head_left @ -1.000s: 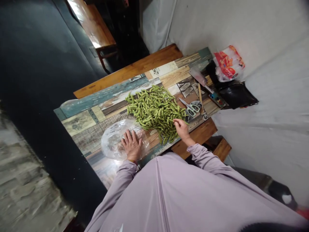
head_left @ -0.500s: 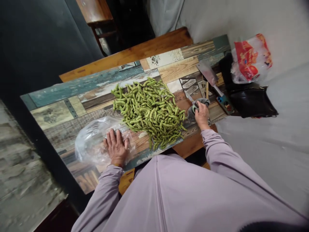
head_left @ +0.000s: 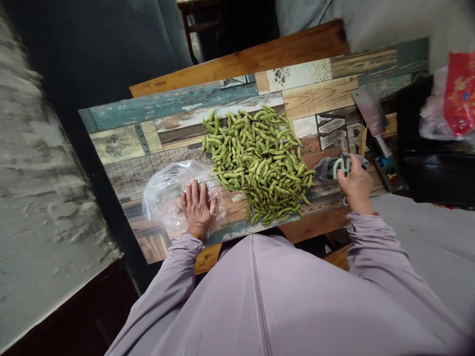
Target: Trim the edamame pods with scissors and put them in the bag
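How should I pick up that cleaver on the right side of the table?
By the handle, coming from the near edge: the cleaver lies flat with its blade pointing away and its handle toward you, just beside your right hand on the scissors.

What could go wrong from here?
1. Right hand grips the scissors right beside the cleaver; lifting might knock its blade.
2. Pods reach the near edge of the table; some could roll off.
3. Left hand lies flat on the slick bag; it might slide.
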